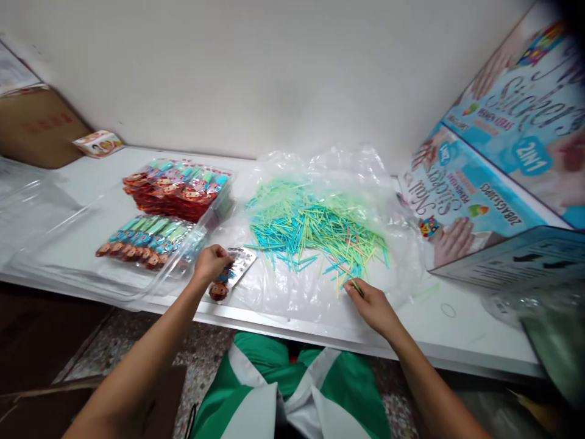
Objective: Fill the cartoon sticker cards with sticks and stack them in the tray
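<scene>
With its fingers pinched, my left hand point(211, 263) holds a small candy packet point(220, 289) by its upper part, near the table's front edge. The packet has a printed cartoon face at the bottom and a silvery side. My right hand point(369, 303) is closed on a thin green stick point(358, 288) at the near edge of the loose pile. That pile of thin blue, green and yellow sticks point(311, 228), with a few pink ones, lies on a clear plastic sheet or bag point(292, 292) between and beyond my hands.
To the left, a clear plastic tray point(169, 268) holds stacked packets point(169, 207) and a nearer row of packets point(141, 241). Large printed boxes point(475, 195) stand at the right. A cardboard box point(39, 125) and a small box point(98, 144) sit at the back left.
</scene>
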A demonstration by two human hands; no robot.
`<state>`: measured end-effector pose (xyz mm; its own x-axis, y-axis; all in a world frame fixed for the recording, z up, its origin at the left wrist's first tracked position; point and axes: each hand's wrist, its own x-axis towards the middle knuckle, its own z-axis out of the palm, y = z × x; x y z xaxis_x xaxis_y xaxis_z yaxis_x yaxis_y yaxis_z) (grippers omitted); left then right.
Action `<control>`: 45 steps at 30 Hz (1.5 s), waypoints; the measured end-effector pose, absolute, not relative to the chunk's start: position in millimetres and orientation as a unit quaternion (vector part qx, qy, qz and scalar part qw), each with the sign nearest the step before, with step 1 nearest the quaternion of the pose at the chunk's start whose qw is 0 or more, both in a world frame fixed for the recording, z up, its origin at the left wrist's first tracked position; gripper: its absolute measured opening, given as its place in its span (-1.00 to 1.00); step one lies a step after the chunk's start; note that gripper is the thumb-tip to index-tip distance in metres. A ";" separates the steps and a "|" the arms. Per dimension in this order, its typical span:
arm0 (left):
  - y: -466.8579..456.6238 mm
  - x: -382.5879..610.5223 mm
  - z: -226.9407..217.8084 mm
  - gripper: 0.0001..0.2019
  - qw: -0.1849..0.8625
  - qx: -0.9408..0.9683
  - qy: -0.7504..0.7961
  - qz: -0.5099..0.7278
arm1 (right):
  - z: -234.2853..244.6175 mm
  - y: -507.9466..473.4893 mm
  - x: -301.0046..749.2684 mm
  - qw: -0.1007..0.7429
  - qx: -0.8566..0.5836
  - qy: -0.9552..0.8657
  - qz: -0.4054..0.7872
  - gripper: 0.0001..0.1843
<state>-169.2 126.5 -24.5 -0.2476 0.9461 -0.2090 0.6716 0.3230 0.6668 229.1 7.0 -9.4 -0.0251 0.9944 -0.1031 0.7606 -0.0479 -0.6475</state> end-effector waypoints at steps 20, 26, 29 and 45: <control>76.8 -141.0 28.2 -0.62 0.248 0.645 0.622 0.368 | -21.3 52.1 223.6 -0.006 -0.681 -0.698 0.221 -0.73; 58.5 -120.2 38.2 -0.69 0.468 0.529 0.576 0.412 | -7.5 59.0 237.2 -0.052 -0.608 -0.783 0.121 -0.45; 55.6 -108.6 31.6 -0.72 0.504 0.501 0.563 0.422 | -9.3 68.4 238.3 -0.119 -0.553 -0.820 0.091 -0.46; 37.3 -50.1 -47.6 -0.72 0.621 0.523 0.474 0.341 | -14.3 145.4 172.8 -0.142 -0.439 -0.881 0.103 -0.76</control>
